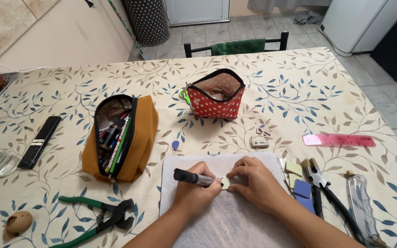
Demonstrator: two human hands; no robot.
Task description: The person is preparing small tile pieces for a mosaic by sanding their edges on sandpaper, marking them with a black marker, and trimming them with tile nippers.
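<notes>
My left hand (193, 189) grips a black marker (193, 177), whose tip points right at a small pale tile piece (225, 182). My right hand (257, 183) pinches that piece and holds it down on a grey felt mat (226, 220). The two hands meet at the middle of the mat, near the table's front edge.
An open mustard pencil case (136, 138) full of pens and an open red dotted pouch (214, 103) stand on the leaf-patterned tablecloth (299, 92). Green-handled pliers (93, 220) lie left. To the right lie blue and yellowish tiles (299, 186), black pliers (327, 193), a clear-handled tool (361, 209) and a pink ruler (338, 140).
</notes>
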